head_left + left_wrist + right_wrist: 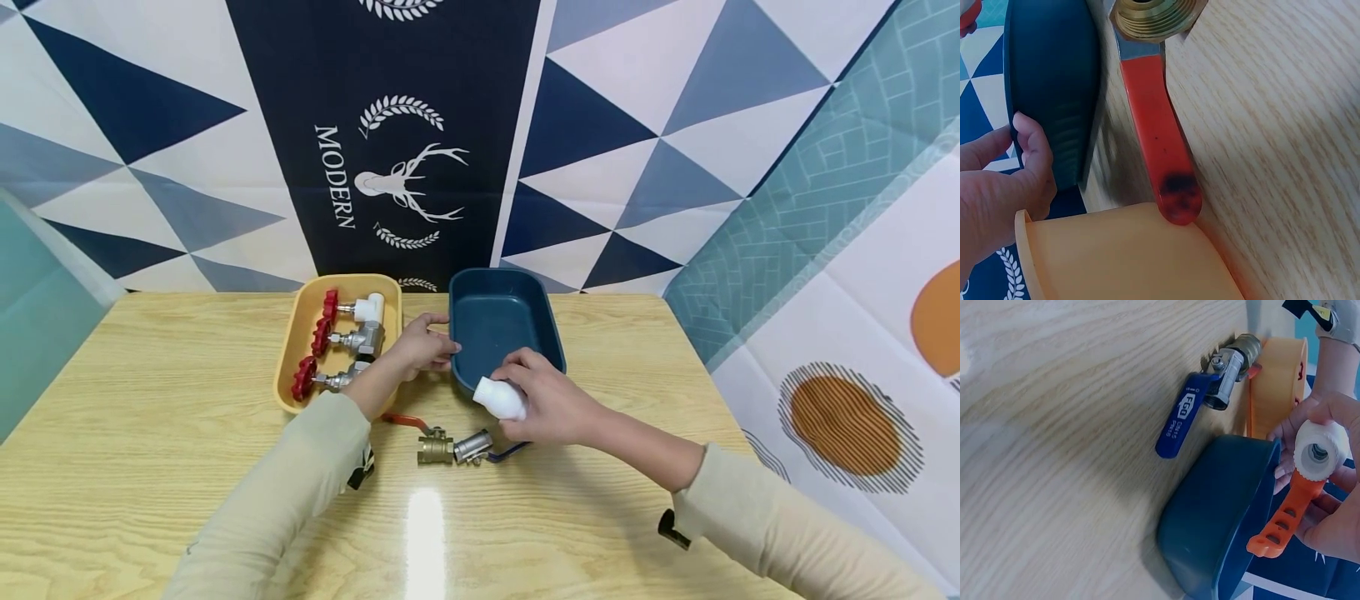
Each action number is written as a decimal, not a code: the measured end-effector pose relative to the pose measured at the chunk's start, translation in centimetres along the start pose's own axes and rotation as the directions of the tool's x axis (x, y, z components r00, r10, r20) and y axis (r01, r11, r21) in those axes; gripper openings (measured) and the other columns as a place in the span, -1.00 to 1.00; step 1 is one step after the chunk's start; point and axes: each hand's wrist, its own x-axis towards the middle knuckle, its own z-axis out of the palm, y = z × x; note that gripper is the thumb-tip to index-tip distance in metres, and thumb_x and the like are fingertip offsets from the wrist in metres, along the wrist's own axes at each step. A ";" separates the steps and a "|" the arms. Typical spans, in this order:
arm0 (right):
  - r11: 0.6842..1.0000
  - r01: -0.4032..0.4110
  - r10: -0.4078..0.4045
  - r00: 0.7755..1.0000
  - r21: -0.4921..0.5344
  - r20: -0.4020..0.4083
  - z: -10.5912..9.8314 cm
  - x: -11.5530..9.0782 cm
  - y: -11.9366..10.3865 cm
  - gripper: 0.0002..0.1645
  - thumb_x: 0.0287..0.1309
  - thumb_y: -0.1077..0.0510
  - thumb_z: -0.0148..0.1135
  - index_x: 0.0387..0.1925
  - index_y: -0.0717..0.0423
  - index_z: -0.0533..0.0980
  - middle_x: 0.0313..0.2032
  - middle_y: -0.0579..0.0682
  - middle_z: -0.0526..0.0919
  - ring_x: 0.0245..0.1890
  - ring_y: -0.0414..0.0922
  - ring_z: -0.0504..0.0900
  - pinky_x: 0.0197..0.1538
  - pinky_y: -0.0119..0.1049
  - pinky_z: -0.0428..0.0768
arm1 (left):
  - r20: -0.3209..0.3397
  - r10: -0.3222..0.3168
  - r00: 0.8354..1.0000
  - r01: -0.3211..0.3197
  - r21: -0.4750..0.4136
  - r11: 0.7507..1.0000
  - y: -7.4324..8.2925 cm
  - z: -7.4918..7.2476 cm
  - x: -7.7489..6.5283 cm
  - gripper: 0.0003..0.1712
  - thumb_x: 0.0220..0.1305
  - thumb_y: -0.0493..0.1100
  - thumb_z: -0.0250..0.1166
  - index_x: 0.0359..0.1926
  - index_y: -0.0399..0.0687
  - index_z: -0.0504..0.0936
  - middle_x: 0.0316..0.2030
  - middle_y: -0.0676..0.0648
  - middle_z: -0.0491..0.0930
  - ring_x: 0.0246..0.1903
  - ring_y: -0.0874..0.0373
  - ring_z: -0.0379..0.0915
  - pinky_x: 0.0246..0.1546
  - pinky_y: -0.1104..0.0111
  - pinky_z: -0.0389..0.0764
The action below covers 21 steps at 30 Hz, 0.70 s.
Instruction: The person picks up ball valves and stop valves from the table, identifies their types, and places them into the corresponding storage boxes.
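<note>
My left hand pinches the near-left rim of a dark blue plastic bin, thumb and fingers on either side of the wall in the left wrist view. Over the bin's near edge, my right hand grips a white plastic ball valve. The right wrist view shows its round threaded socket and orange lever handle, which hangs beside the bin's rim. On the table below lie a brass ball valve with a red lever and a silver ball valve with a blue lever.
A yellow bin stands left of the blue one, holding several valves with red handwheels, partly behind the left forearm. Beneath everything is a wood-grain table. A patterned cloth hangs at the table's back edge.
</note>
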 end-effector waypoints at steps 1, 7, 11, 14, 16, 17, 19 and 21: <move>1.000 0.005 -0.005 1.000 -0.001 -0.001 -0.1 0.0 0.1 -0.41 -0.21 0.09 0.43 -0.03 0.13 0.52 -0.01 0.06 0.44 -0.07 -0.07 0.41 -0.18 -0.30 0.57 | 0.001 0.000 1.000 0.000 -0.002 1.000 0.0 0.0 0.0 -0.27 0.20 -0.39 0.21 0.35 -0.07 0.14 -0.11 -0.19 0.48 -0.40 0.15 0.48 -0.46 0.46 0.57; 1.000 0.006 -0.006 1.000 -0.016 0.006 -0.6 0.3 0.5 -0.41 -0.20 0.11 0.42 -0.02 0.15 0.51 -0.01 0.09 0.44 -0.06 -0.04 0.41 -0.17 -0.27 0.56 | 0.005 -0.003 1.000 0.003 -0.004 1.000 0.1 0.0 0.0 -0.28 0.20 -0.39 0.21 0.34 -0.06 0.14 -0.13 -0.16 0.49 -0.32 0.11 0.50 -0.42 0.43 0.57; 0.999 0.002 -0.002 1.000 -0.045 0.012 -0.7 0.6 0.7 -0.41 -0.20 0.10 0.43 -0.02 0.15 0.51 -0.01 0.10 0.45 -0.06 -0.03 0.41 -0.14 -0.25 0.56 | 0.005 -0.003 1.000 0.003 -0.002 1.000 0.0 -0.1 0.0 -0.29 0.20 -0.40 0.21 0.33 -0.07 0.15 -0.17 -0.15 0.51 -0.28 0.08 0.51 -0.40 0.41 0.58; 0.998 -0.001 0.002 1.000 -0.057 0.013 -0.8 0.8 0.7 -0.40 -0.20 0.10 0.44 -0.03 0.15 0.51 -0.01 0.11 0.44 -0.06 -0.03 0.41 -0.13 -0.23 0.57 | 0.005 -0.005 1.000 0.005 -0.005 1.000 0.0 0.0 0.0 -0.28 0.19 -0.40 0.21 0.33 -0.06 0.14 -0.20 -0.13 0.51 -0.27 0.07 0.51 -0.41 0.42 0.58; 0.998 -0.004 0.005 1.000 -0.060 0.013 -0.8 0.9 0.8 -0.40 -0.20 0.10 0.45 -0.02 0.15 0.51 -0.01 0.10 0.44 -0.06 -0.03 0.41 -0.12 -0.21 0.57 | 0.006 -0.006 1.000 0.006 -0.008 1.000 0.0 0.0 0.0 -0.28 0.19 -0.40 0.21 0.33 -0.06 0.14 -0.20 -0.13 0.52 -0.27 0.07 0.51 -0.42 0.43 0.58; 0.998 -0.004 0.005 1.000 -0.064 0.014 -0.8 1.0 0.8 -0.40 -0.20 0.10 0.45 -0.02 0.15 0.51 0.00 0.10 0.44 -0.05 -0.03 0.41 -0.11 -0.21 0.57 | 0.007 -0.007 1.000 0.007 -0.011 1.000 0.0 0.0 0.0 -0.27 0.19 -0.41 0.21 0.33 -0.06 0.15 -0.20 -0.12 0.51 -0.27 0.07 0.51 -0.43 0.44 0.57; 0.997 -0.003 0.004 1.000 -0.072 0.013 -0.9 1.1 0.9 -0.40 -0.20 0.11 0.45 -0.02 0.15 0.51 0.00 0.10 0.44 -0.05 -0.03 0.41 -0.11 -0.21 0.58 | 0.008 -0.008 1.000 0.008 -0.014 1.000 0.0 0.0 0.1 -0.27 0.19 -0.41 0.21 0.34 -0.05 0.14 -0.19 -0.13 0.51 -0.28 0.08 0.50 -0.44 0.45 0.57; 0.997 -0.005 0.006 1.000 -0.072 0.017 -0.9 1.1 1.0 -0.40 -0.20 0.11 0.45 -0.02 0.15 0.51 0.00 0.10 0.43 -0.05 -0.03 0.41 -0.10 -0.20 0.58 | 0.009 -0.007 1.000 0.007 -0.014 1.000 0.0 0.0 0.1 -0.27 0.19 -0.41 0.21 0.34 -0.05 0.14 -0.19 -0.13 0.51 -0.30 0.10 0.49 -0.46 0.46 0.57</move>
